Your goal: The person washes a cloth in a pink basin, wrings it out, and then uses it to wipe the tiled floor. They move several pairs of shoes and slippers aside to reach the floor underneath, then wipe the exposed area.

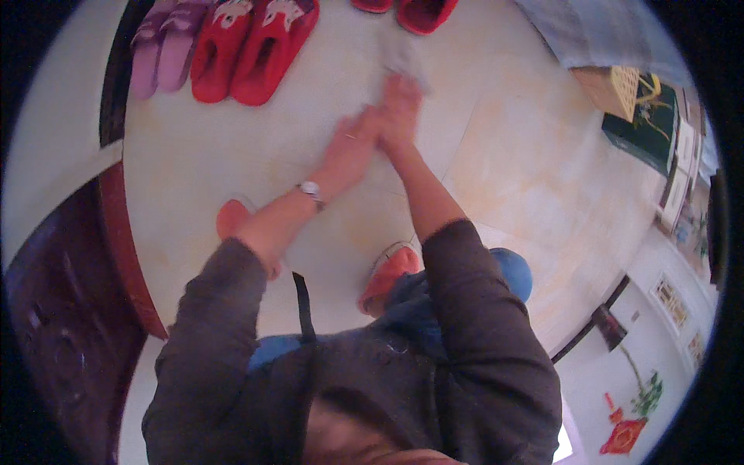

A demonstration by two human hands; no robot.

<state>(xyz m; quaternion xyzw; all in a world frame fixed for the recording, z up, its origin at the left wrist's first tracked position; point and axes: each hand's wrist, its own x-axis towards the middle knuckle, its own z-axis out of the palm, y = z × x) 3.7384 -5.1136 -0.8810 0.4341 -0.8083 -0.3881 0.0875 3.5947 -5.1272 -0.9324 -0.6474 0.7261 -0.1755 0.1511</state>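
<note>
My left hand, with a watch at its wrist, reaches forward over the tiled floor and meets my right hand. Both hands are blurred, and the left fingers overlap or touch the right hand near its base. Just past my right fingertips is a pale, greyish-white object, too smeared to identify, which appears to be in that hand. Whether the left fingers grip anything cannot be made out. Below the arms, a red-orange shoe shows on one foot, and part of the other shoe beside my left forearm.
Lilac slippers and red slippers line the far left, with another red pair at the top. A dark wooden door stands left. At right are a yellow basket, a dark green box and a potted plant.
</note>
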